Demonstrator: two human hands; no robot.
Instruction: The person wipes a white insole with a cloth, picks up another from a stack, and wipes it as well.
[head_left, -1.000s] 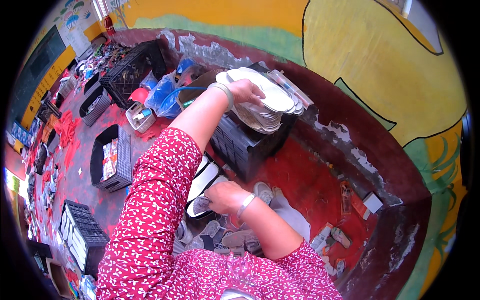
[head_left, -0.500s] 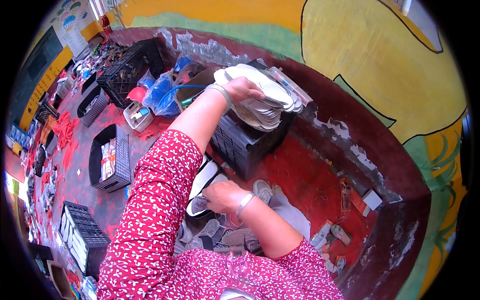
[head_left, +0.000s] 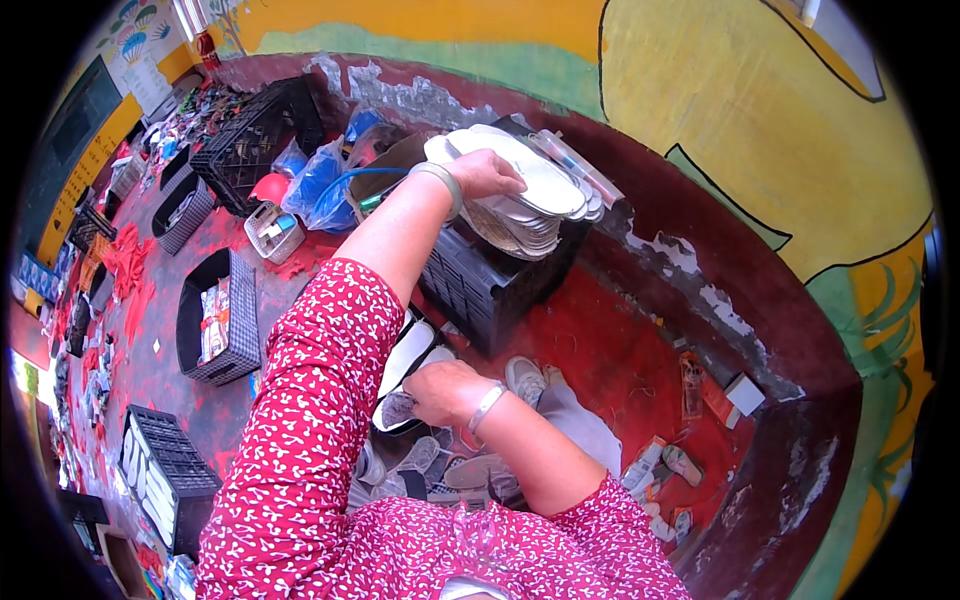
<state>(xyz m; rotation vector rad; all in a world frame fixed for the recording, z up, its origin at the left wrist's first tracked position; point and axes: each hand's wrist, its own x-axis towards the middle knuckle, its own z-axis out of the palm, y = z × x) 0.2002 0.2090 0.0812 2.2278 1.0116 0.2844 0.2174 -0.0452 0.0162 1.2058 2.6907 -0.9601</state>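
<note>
While left hand (head_left: 488, 175) touches one insole stack (head_left: 535, 170), right hand (head_left: 445, 393) one grey piece (head_left: 396, 409) (grips unclear)

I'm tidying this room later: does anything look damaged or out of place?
Yes. The dark red lower wall looks damaged: ragged pale patches break its surface. Atop the black crate, the white insoles look askew, fanned unevenly at the left hand.

Light is bright, edges curve, and 4 corners are black.
</note>
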